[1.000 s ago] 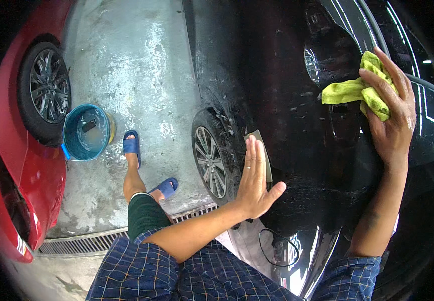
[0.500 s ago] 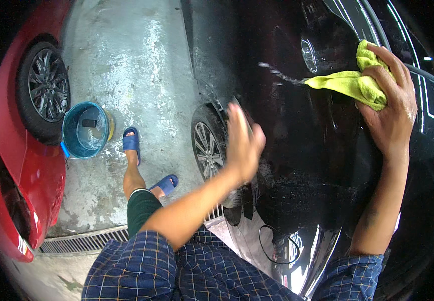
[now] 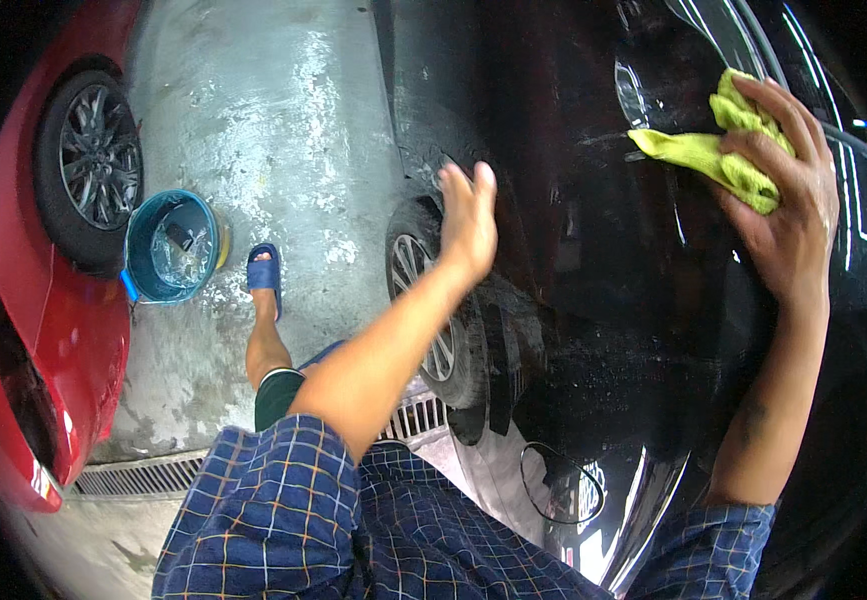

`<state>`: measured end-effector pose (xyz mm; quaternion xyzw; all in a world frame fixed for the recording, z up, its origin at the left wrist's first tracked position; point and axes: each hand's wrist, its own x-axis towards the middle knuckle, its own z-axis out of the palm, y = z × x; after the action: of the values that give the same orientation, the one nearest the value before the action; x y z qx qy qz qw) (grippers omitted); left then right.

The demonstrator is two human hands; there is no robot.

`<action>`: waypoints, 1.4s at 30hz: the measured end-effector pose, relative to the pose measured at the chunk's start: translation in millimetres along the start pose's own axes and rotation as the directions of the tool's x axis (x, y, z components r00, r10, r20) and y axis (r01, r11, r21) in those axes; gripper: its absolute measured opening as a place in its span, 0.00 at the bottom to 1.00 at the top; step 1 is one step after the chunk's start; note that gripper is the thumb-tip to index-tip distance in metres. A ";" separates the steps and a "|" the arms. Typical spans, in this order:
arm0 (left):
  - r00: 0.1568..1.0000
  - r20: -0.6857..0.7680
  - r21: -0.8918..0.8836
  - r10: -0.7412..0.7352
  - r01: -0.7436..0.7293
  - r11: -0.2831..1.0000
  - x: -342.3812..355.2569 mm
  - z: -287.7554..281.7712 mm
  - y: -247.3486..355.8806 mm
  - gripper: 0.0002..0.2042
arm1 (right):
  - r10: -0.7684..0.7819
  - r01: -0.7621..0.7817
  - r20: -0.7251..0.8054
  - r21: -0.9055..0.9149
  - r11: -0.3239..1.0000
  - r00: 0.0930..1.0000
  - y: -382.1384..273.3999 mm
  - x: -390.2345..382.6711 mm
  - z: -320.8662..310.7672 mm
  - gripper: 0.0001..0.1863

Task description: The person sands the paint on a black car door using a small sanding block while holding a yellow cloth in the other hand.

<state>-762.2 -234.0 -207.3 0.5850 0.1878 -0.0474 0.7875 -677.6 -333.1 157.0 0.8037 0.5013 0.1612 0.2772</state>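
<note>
My right hand [image 3: 783, 200] is wrapped round a crumpled yellow-green cloth [image 3: 683, 150] on the dark car's [image 3: 603, 280] glossy side, just right of a door handle [image 3: 631, 95]. A loose end of the cloth trails leftward. My left hand [image 3: 468, 220] is raised over the bodywork above the car's front wheel [image 3: 415, 260], its fingers stretched out and slightly apart. I cannot tell whether it touches the panel, and I see nothing held in it. Wet smears and droplets show on the dark paint.
A red car [image 3: 73, 370] with a dark wheel [image 3: 98, 150] stands on the left. Beside it a blue bucket [image 3: 143, 250] holds water and a dark object. My sandalled foot [image 3: 263, 270] is on the wet concrete floor [image 3: 283, 110], near a drain grate [image 3: 133, 480].
My left hand has moved up the panel, away from me, and the pale flat piece seen beside it earlier no longer shows. My right hand and cloth have shifted slightly upward.
</note>
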 end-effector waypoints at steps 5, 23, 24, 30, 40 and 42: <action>0.951 0.207 0.052 0.228 -0.243 0.969 -125.0 23.2 2.2 0.49 | 0.109 -0.109 0.049 0.014 0.994 0.993 -4.2 -15.4 2.3 0.15; 0.990 -0.141 -0.122 -0.007 -0.010 0.993 160.0 -33.4 -88.4 0.53 | 0.166 -0.170 0.089 0.037 0.985 0.982 -13.4 -27.6 6.3 0.12; 0.981 -0.189 -0.125 -0.052 0.028 0.992 205.3 -56.6 -111.3 0.54 | 0.151 -0.155 0.078 0.052 0.987 0.985 -15.3 -19.7 12.2 0.12; 0.988 0.148 0.104 -0.050 0.035 0.994 67.6 -9.9 -23.0 0.53 | 0.191 -0.208 0.226 0.052 0.977 0.955 -18.7 -48.6 -3.9 0.12; 0.923 -0.052 -0.234 -0.382 0.361 0.903 226.2 -72.2 -86.6 0.57 | 0.126 -0.162 0.363 0.070 0.984 0.923 -4.5 -65.2 -22.1 0.16; 0.956 -0.003 -0.216 -0.294 0.287 0.933 178.7 -41.1 -80.1 0.54 | 0.142 -0.174 0.371 0.055 0.983 0.918 -15.5 -67.0 -25.1 0.17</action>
<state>-630.4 -194.3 -352.5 0.4638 0.2901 -0.1326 0.8265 -732.0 -380.6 168.7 0.8688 0.3809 0.0085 0.3163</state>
